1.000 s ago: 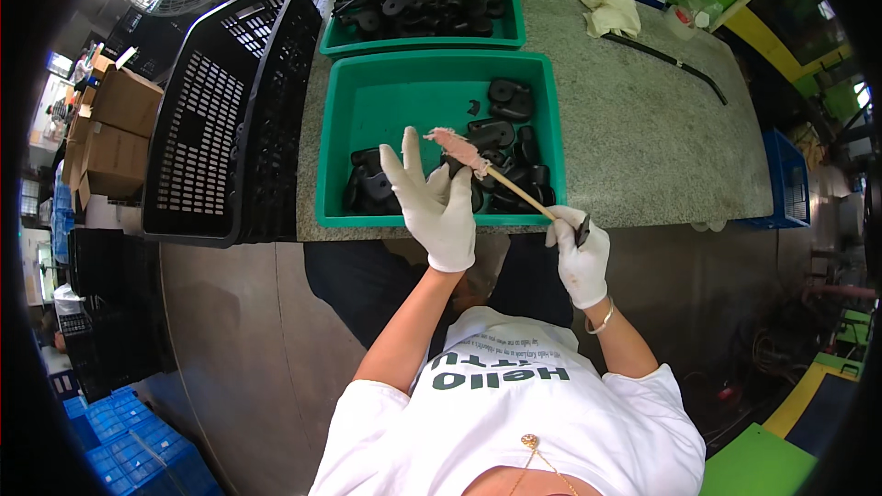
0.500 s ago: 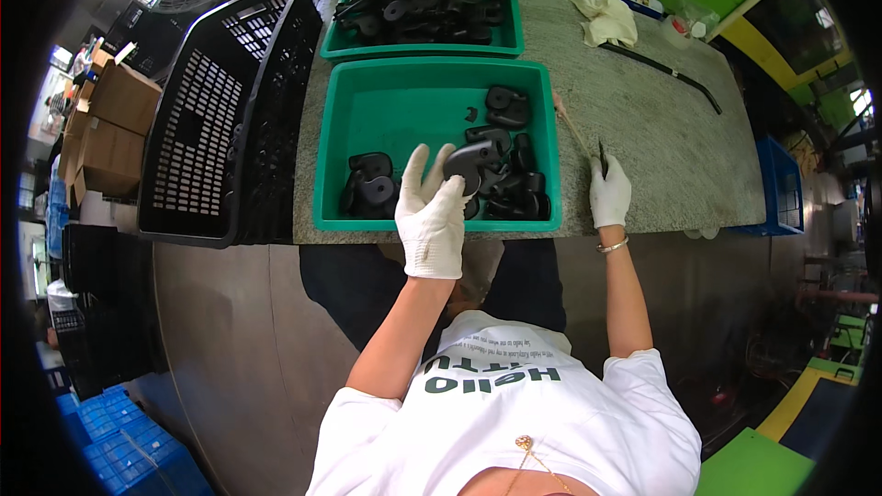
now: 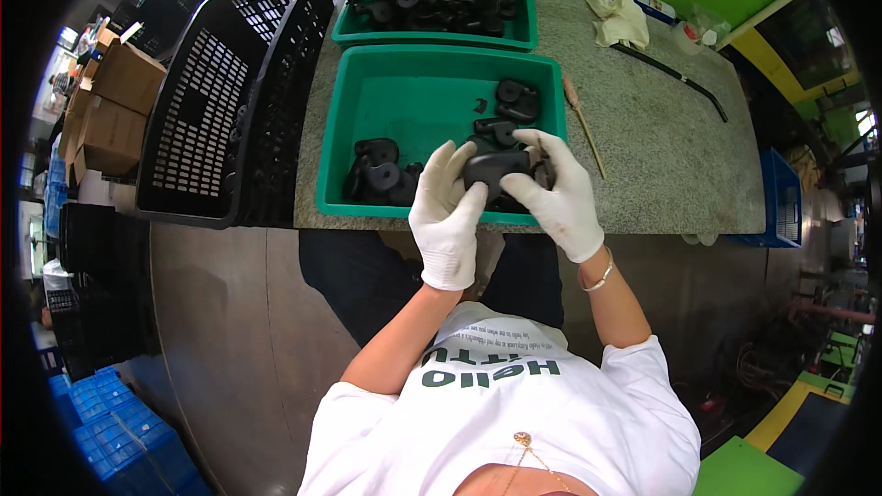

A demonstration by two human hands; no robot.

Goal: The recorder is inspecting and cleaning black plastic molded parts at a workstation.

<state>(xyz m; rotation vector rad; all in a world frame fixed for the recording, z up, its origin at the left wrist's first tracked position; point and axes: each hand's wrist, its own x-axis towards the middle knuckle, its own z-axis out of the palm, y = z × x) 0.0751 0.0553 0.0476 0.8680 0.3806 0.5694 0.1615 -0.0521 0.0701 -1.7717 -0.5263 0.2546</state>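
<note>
Gripping a black rubber part [image 3: 494, 168] from both sides, the gloved left hand [image 3: 447, 220] and right hand [image 3: 553, 195] hold it over the near edge of the green tray [image 3: 413, 96]; fingers are curled around it, with the thumbs underneath.

Head-worn fisheye, steeply downward, close

Matt black rubbery part [image 3: 493, 168], white cloth gloves on both hands [image 3: 447, 217], smooth green plastic tray [image 3: 404, 96], speckled rough stone-like counter [image 3: 661, 156], wooden-handled tool [image 3: 582, 124].
</note>
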